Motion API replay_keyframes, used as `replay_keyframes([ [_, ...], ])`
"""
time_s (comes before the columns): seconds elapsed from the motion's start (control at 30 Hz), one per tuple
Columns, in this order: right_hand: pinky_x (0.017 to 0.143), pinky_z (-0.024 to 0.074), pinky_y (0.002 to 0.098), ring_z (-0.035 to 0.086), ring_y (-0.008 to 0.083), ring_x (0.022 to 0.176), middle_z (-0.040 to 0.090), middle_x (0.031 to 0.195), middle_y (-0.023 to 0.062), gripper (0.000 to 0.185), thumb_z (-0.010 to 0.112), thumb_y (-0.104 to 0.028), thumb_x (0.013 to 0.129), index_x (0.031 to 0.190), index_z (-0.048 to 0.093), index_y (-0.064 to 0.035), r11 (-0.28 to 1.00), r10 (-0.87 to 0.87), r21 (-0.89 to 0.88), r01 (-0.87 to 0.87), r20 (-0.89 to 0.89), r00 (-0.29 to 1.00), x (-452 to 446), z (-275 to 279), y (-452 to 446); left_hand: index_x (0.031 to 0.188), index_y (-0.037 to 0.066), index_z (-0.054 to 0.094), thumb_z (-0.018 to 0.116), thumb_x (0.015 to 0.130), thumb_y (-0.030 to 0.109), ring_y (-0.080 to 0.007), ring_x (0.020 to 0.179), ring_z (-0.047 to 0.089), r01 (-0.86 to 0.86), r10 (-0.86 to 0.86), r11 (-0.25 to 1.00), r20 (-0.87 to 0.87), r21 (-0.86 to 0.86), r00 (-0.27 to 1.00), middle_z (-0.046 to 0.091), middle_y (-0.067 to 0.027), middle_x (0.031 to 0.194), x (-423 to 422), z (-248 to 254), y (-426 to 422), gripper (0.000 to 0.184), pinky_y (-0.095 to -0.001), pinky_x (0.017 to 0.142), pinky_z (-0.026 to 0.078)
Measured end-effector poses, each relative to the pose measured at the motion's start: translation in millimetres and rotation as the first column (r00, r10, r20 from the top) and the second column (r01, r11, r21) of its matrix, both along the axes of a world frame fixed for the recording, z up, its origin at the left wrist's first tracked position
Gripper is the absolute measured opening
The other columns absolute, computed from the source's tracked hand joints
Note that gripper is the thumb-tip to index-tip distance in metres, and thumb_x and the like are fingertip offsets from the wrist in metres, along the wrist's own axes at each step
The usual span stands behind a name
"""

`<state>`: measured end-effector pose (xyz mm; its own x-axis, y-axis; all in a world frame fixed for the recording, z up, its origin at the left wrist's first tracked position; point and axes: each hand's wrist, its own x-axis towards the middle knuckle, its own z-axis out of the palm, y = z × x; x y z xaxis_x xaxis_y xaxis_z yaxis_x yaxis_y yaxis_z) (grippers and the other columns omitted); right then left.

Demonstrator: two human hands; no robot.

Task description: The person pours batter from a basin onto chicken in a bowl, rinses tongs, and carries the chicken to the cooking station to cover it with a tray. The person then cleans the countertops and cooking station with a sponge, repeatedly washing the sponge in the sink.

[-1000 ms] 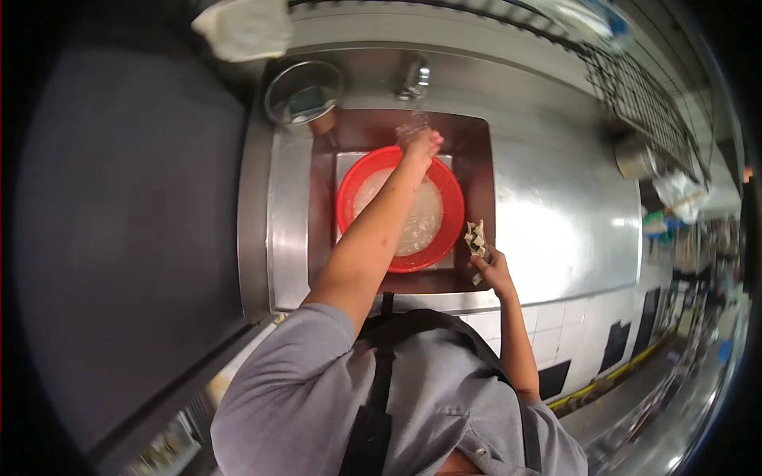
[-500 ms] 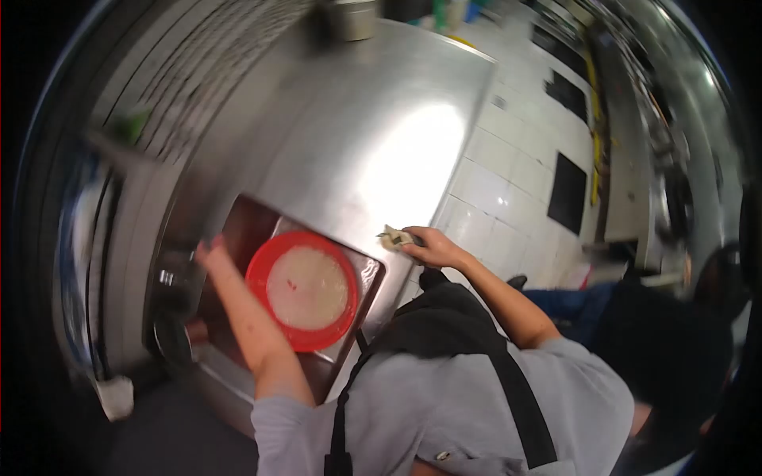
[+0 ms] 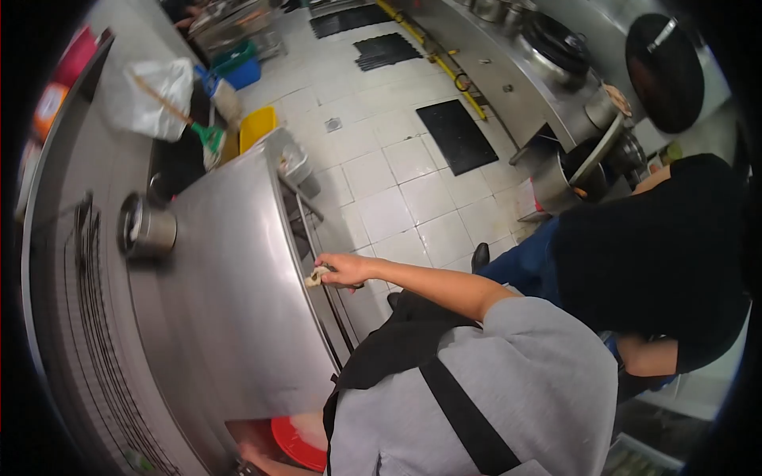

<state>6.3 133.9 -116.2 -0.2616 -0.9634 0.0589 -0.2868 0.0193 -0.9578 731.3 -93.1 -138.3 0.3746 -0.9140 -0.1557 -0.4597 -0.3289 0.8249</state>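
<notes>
Over the front edge of the steel counter, my right hand is closed around a small pale crumpled piece with dark patches; its exact kind I cannot make out. My left hand is low in the view, at the sink, beside a small metal fitting at the sink's edge. Its fingers are mostly cut off or hidden. Next to my left forearm sits a red basin with whitish contents, partly covered by my apron and shirt.
A metal pot stands on the counter by the wall. Beyond the counter are a green broom, a yellow bin and a grey bin. A co-worker in a black shirt stands close on my right. Black mats lie on the tiles.
My view has swung right, so the basin and sink now sit at the bottom edge. My right hand still holds the pale piece, now at the counter's edge. My left hand remains by the sink.
</notes>
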Motion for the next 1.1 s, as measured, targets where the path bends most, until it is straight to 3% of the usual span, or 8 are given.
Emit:
replay_keyframes([
  [0.13,0.047,0.053,0.0337,0.064,0.0218,0.054,0.061,0.083,0.0135,0.024,0.048,-0.021,0.099,0.115,0.053,-0.0032,0.951,-0.122,0.308,0.039,0.255,0.959,-78.7,63.9,27.6,0.092,-0.003,0.063,0.071,0.079,0.004,-0.0236,0.066,0.061,0.257,-0.45,0.817,0.293,0.516,0.844,0.065,-0.0087,0.072,-132.1,17.1,40.4,0.017,-0.0404,0.069,0.052],
  [0.23,0.044,0.0519,0.0306,0.064,0.0208,0.053,0.06,0.082,0.0124,0.025,0.047,-0.02,0.099,0.116,0.053,-0.0028,0.965,-0.137,0.257,0.051,0.328,0.935,-131.8,35.4,35.0,0.105,-0.005,0.065,0.072,0.08,0.011,-0.0298,0.086,0.069,0.22,-0.303,0.953,0.622,0.209,0.722,0.071,-0.016,0.089,-206.3,6.5,29.9,0.031,-0.0448,0.088,0.052],
  [0.33,0.047,0.0534,0.0332,0.065,0.0225,0.056,0.064,0.085,0.015,0.029,0.054,-0.026,0.096,0.112,0.057,-0.0015,0.895,-0.357,0.379,0.237,0.289,0.888,-174.6,-18.7,48.8,0.122,-0.002,0.061,0.071,0.082,0.021,-0.0327,0.105,0.066,0.269,-0.543,0.832,0.614,0.486,0.572,0.068,-0.0185,0.112,-307.3,49.2,-15.7,0.048,-0.0472,0.1,0.045],
  [0.47,0.081,0.0521,0.0471,0.066,0.0409,0.091,0.068,0.093,0.0257,0.053,0.056,-0.052,0.087,0.089,0.07,-0.0008,0.648,-0.331,0.571,0.504,-0.385,0.862,-217.2,-163.0,124.6,0.128,0.007,0.059,0.069,0.084,0.03,-0.0315,0.114,0.062,0.169,-0.477,0.852,0.603,0.496,0.639,0.064,-0.0146,0.125,-436.0,98.2,-62.2,0.051,-0.0517,0.103,0.042],
  [0.53,0.079,0.0529,0.0478,0.067,0.0417,0.092,0.068,0.095,0.0296,0.055,0.059,-0.05,0.084,0.086,0.07,0.0039,0.434,-0.308,0.772,0.465,-0.358,0.882,-213.6,-188.8,185.3,0.132,0.011,0.058,0.069,0.084,0.033,-0.0304,0.114,0.062,0.222,-0.41,0.911,0.832,0.349,0.374,0.064,-0.0125,0.125,-483.1,99.6,-95.8,0.053,-0.0558,0.103,0.04],
  [0.8,0.046,0.0559,0.0448,0.07,0.031,0.064,0.067,0.078,0.0185,0.027,0.059,-0.021,0.086,0.099,0.068,0.0013,0.047,-0.924,0.926,0.376,-0.103,0.368,-154.7,-136.2,309.2,0.132,0.011,0.057,0.069,0.086,0.032,-0.0345,0.118,0.059,0.603,-0.563,0.74,0.765,0.297,0.313,0.064,-0.0119,0.127,-732.6,94.7,-235.3,0.053,-0.0548,0.096,0.044],
  [0.93,0.057,0.0555,0.0429,0.068,0.0303,0.062,0.067,0.071,0.0173,0.033,0.074,-0.03,0.077,0.084,0.07,0.0027,0.043,-0.891,0.878,0.477,-0.183,0.416,-149.0,-199.5,316.1,0.123,0.0,0.062,0.069,0.086,0.025,-0.0376,0.112,0.062,0.973,-0.769,0.231,0.608,-0.023,0.197,0.066,-0.0207,0.12,-921.9,90.3,-237.2,0.046,-0.0449,0.095,0.048],
  [1.1,0.082,0.0534,0.0409,0.067,0.0346,0.097,0.068,0.105,0.0217,0.041,0.067,-0.025,0.076,0.11,0.067,-0.002,-0.018,-0.928,0.879,0.477,-0.192,0.318,-219.5,-165.3,262.1,0.12,-0.007,0.061,0.069,0.084,0.018,-0.0362,0.105,0.065,0.985,-0.937,-0.153,0.305,0.085,-0.172,0.067,-0.0256,0.112,-1107.8,55.4,-180.7,0.044,-0.041,0.091,0.05],
])
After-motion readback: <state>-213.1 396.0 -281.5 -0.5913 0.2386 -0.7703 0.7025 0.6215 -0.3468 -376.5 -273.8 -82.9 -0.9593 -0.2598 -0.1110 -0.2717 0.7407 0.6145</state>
